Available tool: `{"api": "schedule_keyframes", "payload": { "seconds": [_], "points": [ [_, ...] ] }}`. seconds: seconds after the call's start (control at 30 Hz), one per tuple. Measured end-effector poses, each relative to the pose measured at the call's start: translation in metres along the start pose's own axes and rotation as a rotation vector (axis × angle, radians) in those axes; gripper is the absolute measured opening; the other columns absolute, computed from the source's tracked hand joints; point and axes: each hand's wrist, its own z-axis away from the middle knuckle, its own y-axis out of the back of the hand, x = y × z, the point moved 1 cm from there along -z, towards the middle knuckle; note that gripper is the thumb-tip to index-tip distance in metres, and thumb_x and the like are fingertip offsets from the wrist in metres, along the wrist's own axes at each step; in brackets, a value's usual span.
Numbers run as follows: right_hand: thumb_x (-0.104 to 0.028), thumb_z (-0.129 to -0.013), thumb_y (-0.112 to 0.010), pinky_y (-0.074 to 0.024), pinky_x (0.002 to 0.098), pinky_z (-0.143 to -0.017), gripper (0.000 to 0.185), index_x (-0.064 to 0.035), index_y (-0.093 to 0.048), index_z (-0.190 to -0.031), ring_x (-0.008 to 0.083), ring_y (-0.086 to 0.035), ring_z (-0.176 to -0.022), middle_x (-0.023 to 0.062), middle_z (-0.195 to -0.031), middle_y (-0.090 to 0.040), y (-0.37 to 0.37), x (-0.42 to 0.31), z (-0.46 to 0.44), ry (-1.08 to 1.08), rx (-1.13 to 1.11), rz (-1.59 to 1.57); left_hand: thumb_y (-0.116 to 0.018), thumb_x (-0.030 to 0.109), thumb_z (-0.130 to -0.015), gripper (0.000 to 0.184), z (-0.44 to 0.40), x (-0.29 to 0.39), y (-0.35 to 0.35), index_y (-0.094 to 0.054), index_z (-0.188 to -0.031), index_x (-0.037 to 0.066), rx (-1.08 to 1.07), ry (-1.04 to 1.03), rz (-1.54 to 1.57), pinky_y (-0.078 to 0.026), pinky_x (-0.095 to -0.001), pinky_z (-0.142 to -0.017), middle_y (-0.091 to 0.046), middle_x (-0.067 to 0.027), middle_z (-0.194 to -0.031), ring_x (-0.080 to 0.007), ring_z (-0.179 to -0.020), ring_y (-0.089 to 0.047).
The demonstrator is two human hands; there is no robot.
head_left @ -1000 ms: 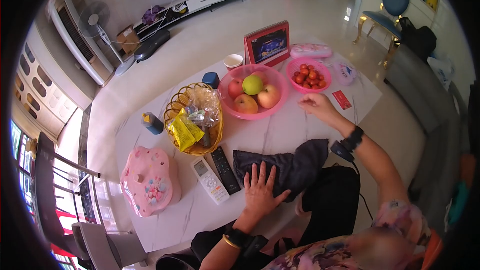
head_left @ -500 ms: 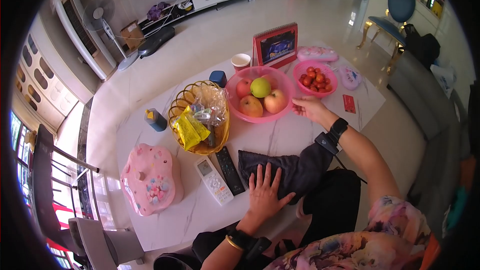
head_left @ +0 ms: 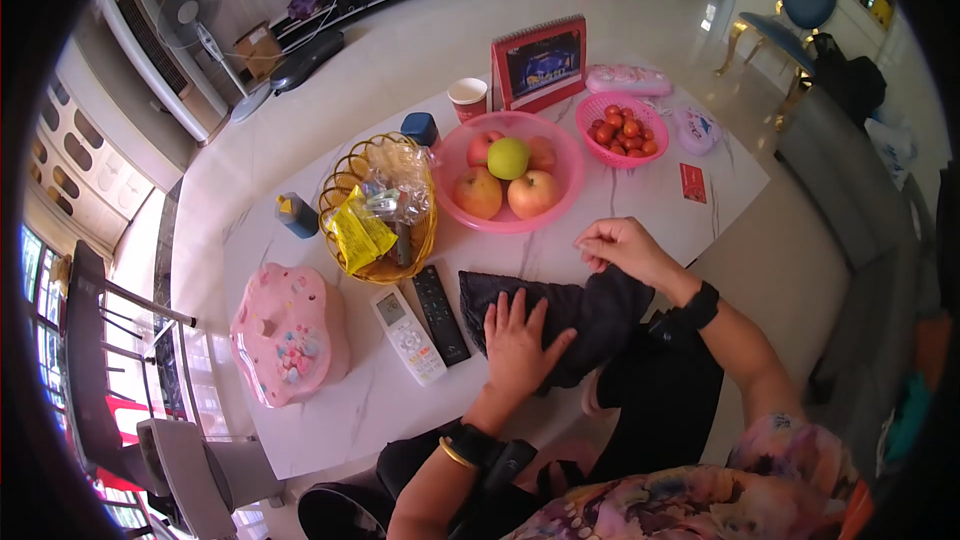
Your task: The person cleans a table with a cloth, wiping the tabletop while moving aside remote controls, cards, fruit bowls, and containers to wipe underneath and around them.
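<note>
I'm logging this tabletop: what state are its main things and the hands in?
Left hand: fingers spread on the dark cloth
Right hand: fingers curled
Dark cloth: rumpled
Pink box: lid on
White remote: face up
Black remote: face up
Wicker basket: uncovered, holding packets
Pink bowl: uncovered, holding fruit
Pink basket: uncovered, holding small red fruit
Paper cup: upright
Calendar: standing
Red card: lying flat

Soft daylight fills the room, strongest at the window far left of the pink fruit bowl, where panes burn out to white with coloured fringes. Beyond the bowl, the glossy floor carries pale reflections. Right of the bowl, the grey sofa looks dimmer and softer. On the near side of the bowl, the charcoal cloth shows only muted folds. Detail around the bowl is sharp; outward, fisheye distortion bows straight lines towards black corners.
</note>
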Motion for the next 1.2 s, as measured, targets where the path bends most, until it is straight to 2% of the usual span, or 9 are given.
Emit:
{"api": "schedule_keyframes", "payload": {
  "seconds": [0.1, 0.27, 0.37, 0.57, 0.67, 0.8, 0.9, 1.1, 1.2],
  "points": [
    [-0.01, -0.09, -0.056, -0.0505, 0.023, -0.061, 0.015, 0.0029, -0.063, -0.095, 0.0101, -0.059, -0.067, 0.0055, -0.078, -0.062, -0.012, -0.005, 0.015, 0.062, -0.061, -0.146, -0.066, 0.035, -0.079, 0.044, -0.011, 0.0, 0.007, -0.059, -0.113, 0.007, 0.14, 0.083, 0.155, -0.033, -0.0432, -0.098, -0.056, -0.0165, -0.116, -0.0326, -0.113, -0.05],
    [-0.01, -0.09, -0.057, -0.0519, 0.0238, -0.064, 0.017, 0.0032, -0.063, -0.099, 0.011, -0.061, -0.07, 0.0077, -0.082, -0.064, -0.012, 0.001, 0.025, 0.016, -0.062, -0.239, -0.067, 0.014, -0.078, 0.026, -0.019, -0.002, 0.016, -0.064, -0.101, 0.003, 0.308, 0.103, 0.334, -0.046, -0.0344, -0.084, -0.064, -0.0121, -0.097, -0.0286, -0.091, -0.061],
    [-0.01, -0.089, -0.058, -0.0521, 0.0243, -0.064, 0.017, 0.0034, -0.063, -0.099, 0.0115, -0.061, -0.07, 0.0086, -0.083, -0.065, -0.021, -0.001, 0.03, -0.014, -0.096, -0.164, -0.065, 0.01, -0.08, 0.022, -0.019, 0.006, 0.021, -0.065, -0.1, 0.002, 0.305, 0.125, 0.565, -0.047, -0.0313, -0.08, -0.064, -0.0127, -0.095, -0.0253, -0.087, -0.063],
    [-0.01, -0.089, -0.058, -0.0503, 0.0224, -0.059, 0.016, 0.0039, -0.065, -0.09, 0.0097, -0.061, -0.064, 0.0044, -0.074, -0.064, -0.053, -0.018, 0.042, 0.048, -0.187, 0.064, -0.068, 0.021, -0.083, 0.032, -0.014, 0.004, 0.029, -0.064, -0.107, 0.0, 0.196, 0.205, 0.825, -0.045, -0.0286, -0.083, -0.065, -0.0107, -0.099, -0.0159, -0.093, -0.059],
    [-0.009, -0.088, -0.059, -0.0496, 0.0226, -0.058, 0.014, 0.0035, -0.065, -0.086, 0.0085, -0.06, -0.063, 0.0036, -0.069, -0.063, -0.07, -0.028, 0.049, 0.103, -0.234, 0.178, -0.07, 0.016, -0.081, 0.027, -0.005, 0.0, 0.03, -0.066, -0.104, 0.003, -0.022, 0.363, 1.227, -0.045, -0.0269, -0.081, -0.064, -0.0082, -0.098, -0.0127, -0.092, -0.058],
    [-0.009, -0.086, -0.059, -0.0495, 0.0233, -0.058, 0.014, 0.0038, -0.064, -0.083, 0.0083, -0.061, -0.062, 0.0057, -0.067, -0.063, -0.097, -0.047, 0.058, 0.165, -0.271, 0.242, -0.071, 0.01, -0.078, 0.011, 0.016, -0.005, 0.057, -0.072, -0.088, 0.004, 0.12, 0.26, 1.104, -0.046, -0.0254, -0.077, -0.065, -0.0057, -0.088, -0.0124, -0.084, -0.058],
    [-0.008, -0.086, -0.059, -0.0495, 0.023, -0.059, 0.014, 0.0044, -0.063, -0.085, 0.0089, -0.061, -0.062, 0.0069, -0.067, -0.064, -0.128, -0.054, 0.058, 0.175, -0.373, 0.259, -0.072, 0.008, -0.077, 0.012, 0.048, -0.014, 0.083, -0.072, -0.088, 0.004, 0.251, 0.243, 0.919, -0.046, -0.0258, -0.076, -0.065, -0.0063, -0.085, -0.0129, -0.082, -0.059],
    [-0.009, -0.086, -0.06, -0.0503, 0.0211, -0.06, 0.015, 0.0028, -0.067, -0.091, 0.0073, -0.06, -0.064, 0.0025, -0.072, -0.064, -0.238, -0.078, 0.059, 0.078, -0.613, 0.157, -0.073, 0.012, -0.071, 0.011, 0.149, -0.05, 0.15, -0.07, -0.078, 0.005, 0.572, 0.354, 0.425, -0.046, -0.0345, -0.079, -0.067, -0.0089, -0.081, -0.0245, -0.087, -0.063],
    [-0.009, -0.083, -0.064, -0.0501, 0.022, -0.064, 0.019, 0.0021, -0.065, -0.099, 0.0077, -0.06, -0.07, 0.0037, -0.08, -0.065, -0.303, -0.077, 0.065, 0.038, -0.836, 0.093, -0.073, 0.015, -0.07, 0.01, 0.212, -0.058, 0.178, -0.068, -0.074, 0.007, 0.611, 0.488, 0.175, -0.041, -0.0347, -0.085, -0.067, -0.0068, -0.08, -0.0225, -0.089, -0.062]
  ]
}}
